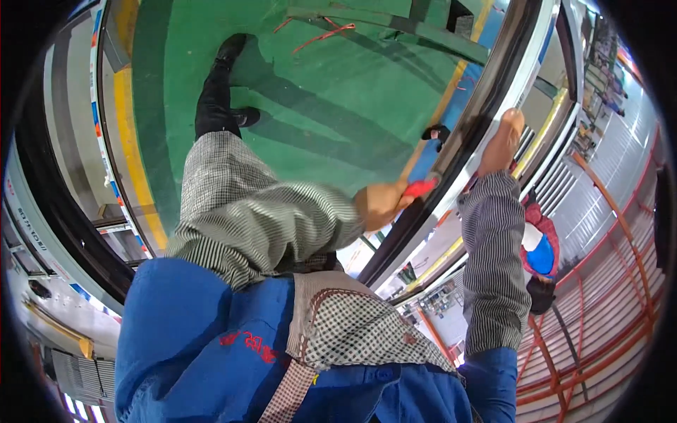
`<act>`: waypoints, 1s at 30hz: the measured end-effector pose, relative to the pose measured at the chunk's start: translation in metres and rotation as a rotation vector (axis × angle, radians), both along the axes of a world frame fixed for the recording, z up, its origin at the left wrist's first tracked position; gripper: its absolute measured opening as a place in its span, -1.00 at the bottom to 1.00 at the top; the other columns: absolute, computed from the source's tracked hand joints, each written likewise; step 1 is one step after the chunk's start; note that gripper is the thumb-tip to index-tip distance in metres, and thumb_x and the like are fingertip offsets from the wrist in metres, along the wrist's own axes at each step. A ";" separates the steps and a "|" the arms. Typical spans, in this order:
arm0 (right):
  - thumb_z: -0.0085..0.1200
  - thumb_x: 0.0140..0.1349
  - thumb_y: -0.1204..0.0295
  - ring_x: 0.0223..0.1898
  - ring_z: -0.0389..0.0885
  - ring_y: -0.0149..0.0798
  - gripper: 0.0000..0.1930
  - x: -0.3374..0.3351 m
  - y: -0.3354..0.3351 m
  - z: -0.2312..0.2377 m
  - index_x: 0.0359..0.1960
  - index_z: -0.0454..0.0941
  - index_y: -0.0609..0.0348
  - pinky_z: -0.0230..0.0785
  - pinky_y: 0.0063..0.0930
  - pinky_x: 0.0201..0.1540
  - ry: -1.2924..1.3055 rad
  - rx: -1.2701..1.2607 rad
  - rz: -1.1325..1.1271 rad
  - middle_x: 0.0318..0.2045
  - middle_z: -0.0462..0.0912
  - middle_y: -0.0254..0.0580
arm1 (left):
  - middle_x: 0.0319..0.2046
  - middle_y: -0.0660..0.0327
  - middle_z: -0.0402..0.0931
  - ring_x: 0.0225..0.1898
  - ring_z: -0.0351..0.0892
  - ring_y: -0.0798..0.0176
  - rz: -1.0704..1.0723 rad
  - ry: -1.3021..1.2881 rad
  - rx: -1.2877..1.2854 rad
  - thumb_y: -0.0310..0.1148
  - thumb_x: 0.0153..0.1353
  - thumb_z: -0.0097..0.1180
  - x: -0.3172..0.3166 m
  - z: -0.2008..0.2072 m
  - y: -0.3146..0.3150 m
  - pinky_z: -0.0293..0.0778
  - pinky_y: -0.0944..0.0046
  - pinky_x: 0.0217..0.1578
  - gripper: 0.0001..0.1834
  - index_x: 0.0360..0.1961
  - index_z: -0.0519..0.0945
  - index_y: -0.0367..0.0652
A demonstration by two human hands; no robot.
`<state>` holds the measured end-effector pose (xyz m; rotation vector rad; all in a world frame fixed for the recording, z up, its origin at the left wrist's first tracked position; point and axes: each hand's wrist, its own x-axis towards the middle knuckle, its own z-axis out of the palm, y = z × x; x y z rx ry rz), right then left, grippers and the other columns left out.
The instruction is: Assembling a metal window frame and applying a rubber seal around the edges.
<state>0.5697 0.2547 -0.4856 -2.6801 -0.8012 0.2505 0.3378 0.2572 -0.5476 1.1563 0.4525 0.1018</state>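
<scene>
My left hand (381,205), blurred by motion, is closed around a tool with a red handle (421,187). The tool's far end lies at a dark strip (460,156) along a long white frame (486,140); what kind of tool it is, I cannot make out. Farther right, my right hand (503,143) grips the outer edge of that same frame, its fingers curled and partly hidden. Both forearms wear striped or checked sleeve covers over blue work clothes.
Green floor (310,106) with yellow line markings lies below me. Red strips (331,37) lie near a grey bar (395,22) at the top. Another long frame (53,247) runs along the left. Beyond my right arm are a person in red (546,236) and orange railings (613,211).
</scene>
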 end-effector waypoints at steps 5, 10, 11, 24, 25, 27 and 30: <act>-0.47 0.32 -0.07 0.06 0.36 0.05 -0.36 -0.009 0.007 -0.005 0.13 0.28 0.25 -0.14 -0.16 0.22 -0.119 -0.158 -0.038 -0.01 0.47 0.08 | -0.47 -0.14 0.49 -0.37 0.49 -0.23 0.107 0.021 0.194 -0.12 0.27 -0.15 0.086 -0.022 0.065 0.38 -0.08 -0.38 -0.66 -0.20 0.35 -0.21; -0.36 0.37 0.01 0.01 0.32 -0.18 -0.41 -0.015 0.006 -0.008 0.06 0.31 0.38 0.07 -0.40 0.14 -0.022 0.014 -0.029 -0.04 0.41 -0.04 | -0.50 -0.11 0.49 -0.41 0.49 -0.23 0.207 0.050 0.301 -0.08 0.26 -0.16 0.094 -0.033 0.064 0.38 -0.08 -0.41 -0.64 -0.23 0.38 -0.19; -0.35 0.36 0.00 0.05 0.31 -0.18 -0.39 -0.010 0.002 -0.003 0.09 0.28 0.39 0.04 -0.43 0.17 -0.044 0.015 -0.021 0.00 0.39 -0.03 | -0.51 -0.11 0.49 -0.41 0.50 -0.23 0.274 0.011 0.357 -0.08 0.26 -0.16 0.075 -0.030 0.036 0.38 -0.08 -0.41 -0.65 -0.20 0.38 -0.18; -0.31 0.38 0.20 -0.13 0.36 -0.20 -0.56 -0.007 -0.018 -0.007 0.07 0.24 0.37 0.17 -0.44 -0.02 -0.064 0.072 0.102 -0.18 0.43 -0.05 | -0.40 -0.10 0.53 -0.33 0.53 -0.17 0.104 0.091 0.267 -0.07 0.23 -0.09 0.166 -0.022 0.152 0.41 -0.06 -0.29 -0.63 -0.22 0.45 -0.20; -0.32 0.39 0.19 -0.10 0.35 -0.22 -0.56 -0.017 -0.005 0.000 0.07 0.23 0.36 0.14 -0.46 0.02 0.000 0.101 0.046 -0.12 0.41 -0.07 | -0.39 -0.11 0.53 -0.32 0.53 -0.18 0.068 0.112 0.206 -0.09 0.24 -0.10 0.140 -0.016 0.131 0.40 -0.07 -0.28 -0.64 -0.21 0.44 -0.20; -0.33 0.39 0.18 0.09 0.22 -0.17 -0.50 -0.022 0.001 0.007 0.14 0.17 0.41 0.01 -0.42 0.15 0.031 0.103 0.019 0.06 0.29 0.01 | -0.38 -0.14 0.52 -0.32 0.52 -0.19 -0.052 0.084 0.161 -0.11 0.25 -0.13 0.099 -0.009 0.092 0.39 -0.10 -0.28 -0.65 -0.19 0.41 -0.20; -0.35 0.39 0.13 0.20 0.20 -0.12 -0.45 -0.023 0.009 0.007 0.19 0.15 0.42 -0.05 -0.40 0.24 0.055 0.079 0.053 0.17 0.25 0.05 | -0.38 -0.16 0.51 -0.30 0.51 -0.21 0.011 0.084 0.126 -0.12 0.27 -0.15 0.126 -0.007 0.127 0.39 -0.11 -0.27 -0.65 -0.17 0.38 -0.21</act>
